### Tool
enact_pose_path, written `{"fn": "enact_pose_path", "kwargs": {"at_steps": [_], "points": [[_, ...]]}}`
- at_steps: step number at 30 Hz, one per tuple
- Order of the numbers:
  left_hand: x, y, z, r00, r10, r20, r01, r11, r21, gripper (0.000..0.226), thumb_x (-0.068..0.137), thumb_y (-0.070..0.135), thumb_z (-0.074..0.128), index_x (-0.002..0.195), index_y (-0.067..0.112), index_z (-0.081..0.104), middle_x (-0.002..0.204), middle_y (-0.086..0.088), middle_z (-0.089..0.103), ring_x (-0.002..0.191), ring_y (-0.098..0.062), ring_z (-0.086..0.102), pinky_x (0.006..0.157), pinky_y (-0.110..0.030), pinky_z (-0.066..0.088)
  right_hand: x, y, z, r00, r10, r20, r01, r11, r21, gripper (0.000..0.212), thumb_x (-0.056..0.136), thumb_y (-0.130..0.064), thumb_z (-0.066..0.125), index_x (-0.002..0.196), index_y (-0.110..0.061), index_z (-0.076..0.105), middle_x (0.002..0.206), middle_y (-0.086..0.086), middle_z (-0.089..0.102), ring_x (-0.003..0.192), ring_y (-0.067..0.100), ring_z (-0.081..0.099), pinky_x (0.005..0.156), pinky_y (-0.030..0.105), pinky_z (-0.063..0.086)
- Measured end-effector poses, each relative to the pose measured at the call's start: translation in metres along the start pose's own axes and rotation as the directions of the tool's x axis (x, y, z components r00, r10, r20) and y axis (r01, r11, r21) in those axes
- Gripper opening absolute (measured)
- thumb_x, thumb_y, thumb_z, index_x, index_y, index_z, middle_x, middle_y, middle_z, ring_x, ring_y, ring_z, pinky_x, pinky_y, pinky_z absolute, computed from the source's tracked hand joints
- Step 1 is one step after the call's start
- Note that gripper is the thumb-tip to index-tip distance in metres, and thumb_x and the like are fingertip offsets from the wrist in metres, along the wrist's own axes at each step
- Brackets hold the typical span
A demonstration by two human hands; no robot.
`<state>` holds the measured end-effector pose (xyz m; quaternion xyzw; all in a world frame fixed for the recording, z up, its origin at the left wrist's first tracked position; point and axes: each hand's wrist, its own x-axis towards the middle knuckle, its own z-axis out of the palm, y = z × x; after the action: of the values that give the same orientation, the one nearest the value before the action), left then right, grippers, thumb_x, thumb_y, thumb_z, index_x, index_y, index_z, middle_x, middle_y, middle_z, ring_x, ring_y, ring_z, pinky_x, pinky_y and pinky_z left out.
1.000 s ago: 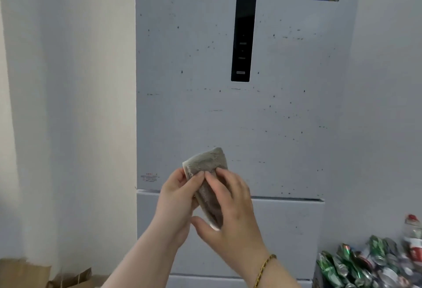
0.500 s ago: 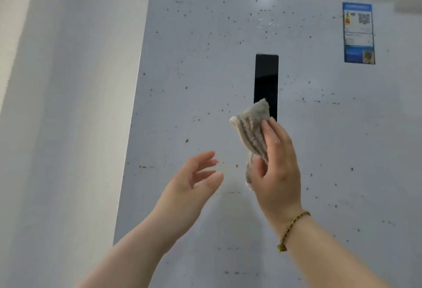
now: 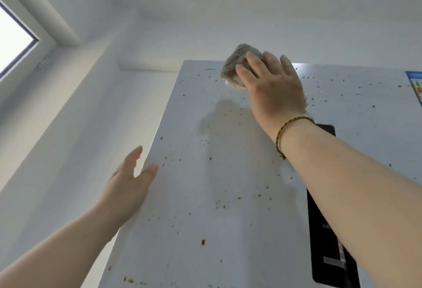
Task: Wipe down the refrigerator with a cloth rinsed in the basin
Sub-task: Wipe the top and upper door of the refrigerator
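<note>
Grey folded cloth [image 3: 233, 66]: pressed flat against the refrigerator [image 3: 228, 207] door at its top edge, one corner showing above that edge. Right hand [image 3: 271, 86]: spread over the cloth, fingers straight, pushing it onto the door; thumb hidden; braided yellow-and-dark bracelet [image 3: 285, 136] at the wrist. Left hand [image 3: 127, 187]: held nothing, fingers relaxed and nearly straight, at the refrigerator's left edge; contact with it could not be told. Brown specks [image 3: 202, 241]: scattered across the refrigerator door. Black control panel [image 3: 328, 253]: set in the door, partly behind the right forearm. Blue sticker [image 3: 415, 86]: at the refrigerator's upper right. Window [image 3: 13, 43]: high, well left of the refrigerator.
</note>
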<state>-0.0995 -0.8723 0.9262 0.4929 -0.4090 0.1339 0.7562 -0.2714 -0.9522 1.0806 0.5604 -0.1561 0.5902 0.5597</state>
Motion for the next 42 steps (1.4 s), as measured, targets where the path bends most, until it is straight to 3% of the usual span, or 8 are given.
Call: {"fn": "enact_pose_path", "kwargs": {"at_steps": [4,11,15,21,25,29,36,42], "points": [[0.013,-0.003,0.004,0.995,-0.005,0.098,0.023,0.984,-0.177,0.044,0.092,0.029,0.047,0.134,0.037,0.036,0.118,0.02,0.05,0.101,-0.008,0.053,0.084,-0.028,0.037,0.024,-0.018,0.004,0.907,0.033,0.419,-0.102,0.984,0.143,0.045,0.094,-0.02,0.038,0.138,-0.013,0.033,0.149,0.007,0.026,0.138,0.024,0.019,0.111,0.036,0.02],[0.02,-0.009,-0.003,0.99,-0.008,0.141,0.068,0.9,-0.43,0.024,0.092,0.025,0.047,0.111,0.039,0.049,0.096,0.023,0.059,0.09,-0.01,0.061,0.085,-0.037,0.046,0.013,-0.075,0.001,0.821,-0.377,0.429,0.199,0.893,0.404,0.047,0.098,-0.014,0.03,0.144,-0.025,0.025,0.156,-0.005,0.011,0.143,0.013,0.007,0.116,0.028,0.005],[0.025,-0.013,-0.002,0.991,-0.055,0.122,0.109,0.862,-0.494,0.022,0.091,0.022,0.05,0.109,0.035,0.056,0.107,0.02,0.06,0.093,-0.019,0.064,0.086,-0.041,0.048,0.049,-0.067,0.018,0.899,-0.203,0.389,0.092,0.954,0.285,0.046,0.097,-0.012,0.028,0.14,-0.029,0.033,0.154,-0.008,0.019,0.141,0.016,0.016,0.115,0.04,0.008],[0.024,-0.021,0.002,0.992,0.025,0.125,0.038,0.877,-0.479,0.028,0.091,0.014,0.047,0.085,0.041,0.054,0.055,0.034,0.06,0.05,0.006,0.062,0.061,-0.028,0.043,0.082,-0.071,0.044,0.9,0.122,0.419,-0.173,0.981,0.084,0.041,0.097,-0.018,0.032,0.137,-0.022,0.031,0.151,0.005,0.018,0.135,0.033,0.02,0.107,0.055,0.024],[0.026,-0.022,0.007,0.996,0.008,0.091,0.04,0.857,-0.513,0.025,0.091,0.016,0.048,0.096,0.04,0.055,0.066,0.028,0.066,0.068,-0.005,0.066,0.066,-0.03,0.046,0.064,-0.082,0.037,0.946,-0.066,0.318,-0.012,0.971,0.237,0.04,0.098,-0.024,0.033,0.137,-0.027,0.036,0.15,-0.003,0.025,0.135,0.026,0.025,0.106,0.045,0.025],[0.022,-0.019,0.012,0.999,0.021,0.025,-0.006,0.858,-0.514,0.027,0.09,0.019,0.05,0.105,0.041,0.05,0.085,0.026,0.056,0.078,-0.003,0.059,0.064,-0.026,0.043,0.047,-0.097,0.028,0.856,-0.389,0.341,0.281,0.903,0.324,0.042,0.098,-0.031,0.034,0.139,-0.036,0.033,0.153,-0.012,0.019,0.14,0.018,0.019,0.109,0.043,0.024],[0.017,-0.018,0.015,0.999,0.04,0.014,-0.031,0.914,-0.404,0.038,0.087,0.023,0.049,0.12,0.042,0.047,0.102,0.018,0.062,0.094,-0.015,0.063,0.089,-0.04,0.048,0.091,-0.077,0.048,0.937,0.075,0.342,-0.142,0.975,0.174,0.039,0.096,-0.019,0.033,0.134,-0.024,0.04,0.147,0.001,0.029,0.131,0.027,0.03,0.103,0.044,0.028],[0.018,-0.019,0.016,0.999,0.051,-0.02,-0.055,0.932,-0.359,0.042,0.085,0.022,0.054,0.121,0.042,0.044,0.1,0.023,0.056,0.095,-0.008,0.059,0.084,-0.031,0.043,0.046,-0.104,0.032,0.917,-0.295,0.269,0.213,0.931,0.296,0.04,0.097,-0.024,0.034,0.136,-0.03,0.039,0.148,-0.005,0.03,0.132,0.021,0.028,0.104,0.039,0.027]]}}
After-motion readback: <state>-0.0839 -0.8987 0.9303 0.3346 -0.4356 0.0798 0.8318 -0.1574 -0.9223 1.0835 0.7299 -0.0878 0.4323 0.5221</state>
